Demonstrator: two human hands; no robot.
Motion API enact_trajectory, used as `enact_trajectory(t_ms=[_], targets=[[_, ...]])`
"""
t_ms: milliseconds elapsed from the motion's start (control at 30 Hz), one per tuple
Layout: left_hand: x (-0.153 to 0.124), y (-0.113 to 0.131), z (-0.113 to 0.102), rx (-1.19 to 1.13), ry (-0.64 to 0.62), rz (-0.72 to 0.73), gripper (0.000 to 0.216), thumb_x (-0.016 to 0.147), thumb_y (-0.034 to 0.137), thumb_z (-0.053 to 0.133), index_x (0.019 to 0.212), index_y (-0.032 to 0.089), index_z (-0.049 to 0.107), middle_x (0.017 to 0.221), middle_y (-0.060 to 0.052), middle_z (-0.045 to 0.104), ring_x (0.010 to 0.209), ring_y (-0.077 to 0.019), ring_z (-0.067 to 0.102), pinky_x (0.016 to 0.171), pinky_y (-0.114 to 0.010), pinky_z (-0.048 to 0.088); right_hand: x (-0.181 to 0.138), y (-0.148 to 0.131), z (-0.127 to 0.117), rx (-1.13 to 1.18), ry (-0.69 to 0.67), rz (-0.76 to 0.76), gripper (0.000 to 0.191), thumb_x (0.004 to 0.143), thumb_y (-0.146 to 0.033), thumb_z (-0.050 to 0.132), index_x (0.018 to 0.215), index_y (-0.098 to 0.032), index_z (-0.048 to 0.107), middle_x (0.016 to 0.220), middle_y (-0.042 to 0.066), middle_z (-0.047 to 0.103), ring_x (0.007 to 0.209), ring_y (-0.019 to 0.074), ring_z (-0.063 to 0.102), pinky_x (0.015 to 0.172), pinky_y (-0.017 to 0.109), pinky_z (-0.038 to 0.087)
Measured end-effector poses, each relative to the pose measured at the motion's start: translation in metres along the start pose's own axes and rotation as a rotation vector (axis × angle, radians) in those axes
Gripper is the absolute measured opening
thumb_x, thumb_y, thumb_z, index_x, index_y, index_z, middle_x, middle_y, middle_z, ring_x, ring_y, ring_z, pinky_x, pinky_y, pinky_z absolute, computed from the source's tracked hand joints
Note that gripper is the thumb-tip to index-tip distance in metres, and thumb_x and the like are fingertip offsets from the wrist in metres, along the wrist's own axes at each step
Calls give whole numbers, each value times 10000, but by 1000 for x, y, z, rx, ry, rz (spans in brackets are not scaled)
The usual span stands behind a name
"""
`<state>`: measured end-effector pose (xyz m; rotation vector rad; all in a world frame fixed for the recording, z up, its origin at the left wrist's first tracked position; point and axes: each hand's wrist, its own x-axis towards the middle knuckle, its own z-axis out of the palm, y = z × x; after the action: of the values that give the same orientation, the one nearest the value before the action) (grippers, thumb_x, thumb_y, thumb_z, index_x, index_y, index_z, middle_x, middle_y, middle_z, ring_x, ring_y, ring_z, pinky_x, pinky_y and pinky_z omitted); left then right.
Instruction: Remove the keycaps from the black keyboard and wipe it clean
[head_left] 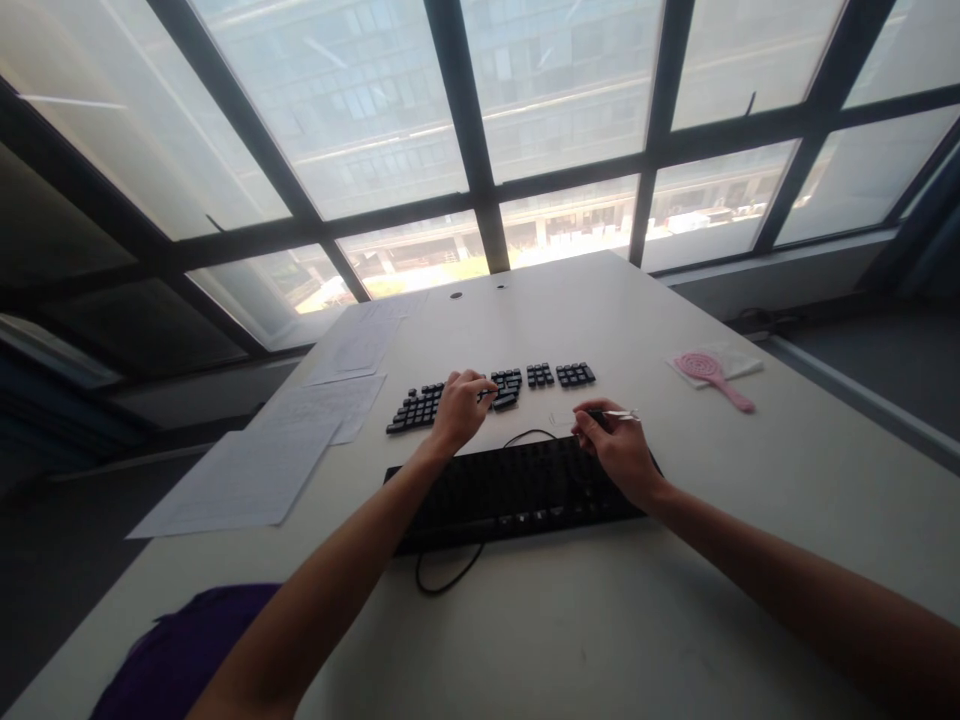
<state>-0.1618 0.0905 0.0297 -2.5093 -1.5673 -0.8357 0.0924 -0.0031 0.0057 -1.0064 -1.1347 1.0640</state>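
Observation:
A black keyboard [517,485] lies on the white desk in front of me, its cable looping out at both long sides. Beyond it, loose black keycaps [420,405] are laid out in keyboard-like blocks. My left hand [461,412] is over these rows, thumb and fingers pinched together at the keycaps; what sits between the fingertips is too small to make out. Above the keyboard's right end, my right hand [615,450] is closed around a small tool with thin pale prongs pointing right, which looks like a keycap puller [622,414].
Printed paper sheets [240,478] spread along the desk's left side. A pink hairbrush [712,378] rests on a clear plastic wrapper [739,360] at the right. Something purple [195,650] is at the lower left. Large windows [562,90] stand behind the desk's [570,310] far end.

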Motion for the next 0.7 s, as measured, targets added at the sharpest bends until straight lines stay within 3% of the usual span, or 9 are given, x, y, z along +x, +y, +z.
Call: enact_trajectory(t_ms=[100, 300, 433, 700], targets=[[-6, 3, 3, 48, -62, 19, 146, 878, 244, 637, 889, 220, 781, 924, -67, 629, 934, -230, 533, 890, -361, 453, -1, 5, 0, -18, -4, 10, 383, 786, -532, 718, 907, -173, 658, 654, 24, 664, 522, 141, 564, 477, 249, 437], [-10, 13, 13, 165, -306, 83, 211, 900, 234, 591, 798, 222, 776, 828, -75, 596, 864, -222, 564, 792, -325, 466, -6, 3, 3, -71, -29, 11, 363, 818, -522, 692, 896, -170, 648, 650, 22, 655, 533, 143, 565, 491, 251, 437], [-7, 15, 16, 168, -338, 80, 241, 897, 199, 574, 744, 206, 760, 803, -76, 604, 844, -220, 591, 785, -315, 472, -5, 4, 2, -90, -42, 16, 344, 837, -510, 674, 904, -174, 640, 666, 27, 657, 541, 147, 565, 496, 253, 437], [-8, 15, 18, 158, -398, 52, 157, 880, 216, 607, 867, 204, 763, 911, -74, 663, 886, -220, 632, 767, -290, 491, -4, 1, 3, -114, -65, 27, 323, 843, -488, 664, 883, -169, 634, 662, 33, 656, 540, 154, 562, 509, 263, 435]])
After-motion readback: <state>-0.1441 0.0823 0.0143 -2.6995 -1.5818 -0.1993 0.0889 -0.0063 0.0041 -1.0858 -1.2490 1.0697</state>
